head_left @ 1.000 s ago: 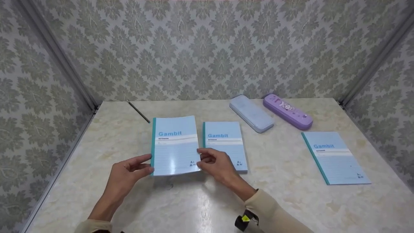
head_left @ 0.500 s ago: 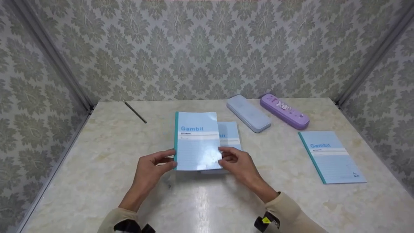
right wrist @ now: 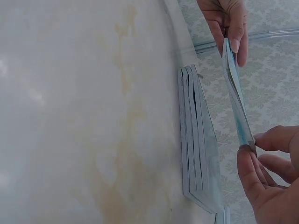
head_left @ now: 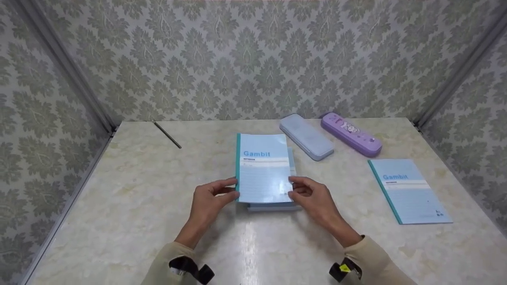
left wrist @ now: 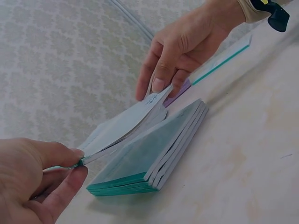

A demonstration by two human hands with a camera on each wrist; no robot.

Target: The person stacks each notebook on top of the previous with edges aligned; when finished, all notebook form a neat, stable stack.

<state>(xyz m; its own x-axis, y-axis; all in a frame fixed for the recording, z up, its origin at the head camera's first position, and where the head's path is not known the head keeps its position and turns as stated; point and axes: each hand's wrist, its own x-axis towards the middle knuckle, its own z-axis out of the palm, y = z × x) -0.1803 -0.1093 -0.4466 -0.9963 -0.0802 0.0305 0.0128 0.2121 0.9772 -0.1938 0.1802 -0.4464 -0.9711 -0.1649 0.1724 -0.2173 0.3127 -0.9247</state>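
Both hands hold one light blue notebook (head_left: 263, 174) with a green spine, raised above a small stack of similar notebooks (left wrist: 154, 154). My left hand (head_left: 210, 200) pinches the spine edge near its lower corner. On the opposite edge, my right hand (head_left: 317, 200) pinches between thumb and fingers. In the left wrist view a gap shows between the held notebook and the stack, and the pages sag a little. From the head view the held notebook hides most of the stack; only its right and front edges show.
Another blue notebook (head_left: 410, 192) lies flat at the right. Behind the stack are a pale blue pencil case (head_left: 307, 136) and a purple pencil case (head_left: 350, 134). A dark pencil-like stick (head_left: 167, 134) lies at the back left. Patterned walls enclose the marbled table (head_left: 119, 206).
Both hands have carried the notebook to the right, from beside the stack to above it. The stack, cases and right-hand notebook stay in place.
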